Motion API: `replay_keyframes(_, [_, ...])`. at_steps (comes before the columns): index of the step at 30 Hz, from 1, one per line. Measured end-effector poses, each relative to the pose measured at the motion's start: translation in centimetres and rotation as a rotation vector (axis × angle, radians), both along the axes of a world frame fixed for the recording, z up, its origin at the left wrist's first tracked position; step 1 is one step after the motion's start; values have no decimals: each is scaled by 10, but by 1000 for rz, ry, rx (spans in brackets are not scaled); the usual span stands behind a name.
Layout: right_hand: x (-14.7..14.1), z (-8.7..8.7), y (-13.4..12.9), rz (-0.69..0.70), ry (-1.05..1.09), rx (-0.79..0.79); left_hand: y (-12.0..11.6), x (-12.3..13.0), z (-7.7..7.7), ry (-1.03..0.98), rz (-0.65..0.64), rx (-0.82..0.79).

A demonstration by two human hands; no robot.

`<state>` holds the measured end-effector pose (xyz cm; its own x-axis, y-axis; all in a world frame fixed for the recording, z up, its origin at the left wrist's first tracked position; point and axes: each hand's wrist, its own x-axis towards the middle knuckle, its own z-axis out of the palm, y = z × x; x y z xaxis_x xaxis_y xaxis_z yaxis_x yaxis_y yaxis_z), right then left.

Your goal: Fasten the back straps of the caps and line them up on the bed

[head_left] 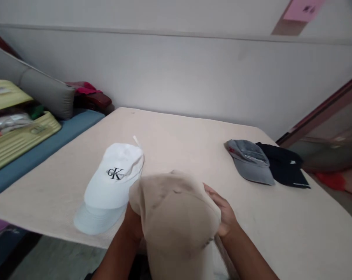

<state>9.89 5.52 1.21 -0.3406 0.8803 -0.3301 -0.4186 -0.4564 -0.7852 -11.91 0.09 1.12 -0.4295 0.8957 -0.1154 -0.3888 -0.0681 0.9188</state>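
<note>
A beige baseball cap [178, 217] is held up between my two hands, its brim pointing down toward me. My left hand [134, 221] grips its left side, most of the fingers hidden behind the cloth. On the opposite side, my right hand [224, 214] is closed on the cap's edge, with some fingers showing along the rim. Left of it a white cap [111, 181] with black "CK" lettering lies on the cream-topped table [182, 136]. Farther off at the right, a grey cap [249, 159] partly overlaps a black cap [289, 165].
A white wall [176, 74] rises behind the table. To the left, a blue surface [76, 126] bears an open yellow case [21, 136] and a grey cushion [44, 85]. A pink paper [303, 9] hangs on the wall, upper right. A person's foot shows at the right edge.
</note>
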Motion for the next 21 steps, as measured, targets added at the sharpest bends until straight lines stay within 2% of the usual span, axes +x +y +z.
replay_keyframes(3, [29,-24,-16,-8,57,-64,6,19,4,-186,-163,-155])
replay_keyframes(6, [51,-34,-22,0,114,-71,18,38,5,-316,-253,-236])
replay_keyframes(10, [83,-32,-25,114,118,-54,34,55,8,-350,-316,-252])
replay_keyframes(15, [120,-29,-31,338,124,-74,36,83,16,-385,-544,-286])
replay_keyframes(17, [129,-28,-32,319,151,-87,32,96,16,-346,-635,-271])
replay_keyframes(21, [133,-23,-29,179,177,-66,24,118,15,-312,-890,-329])
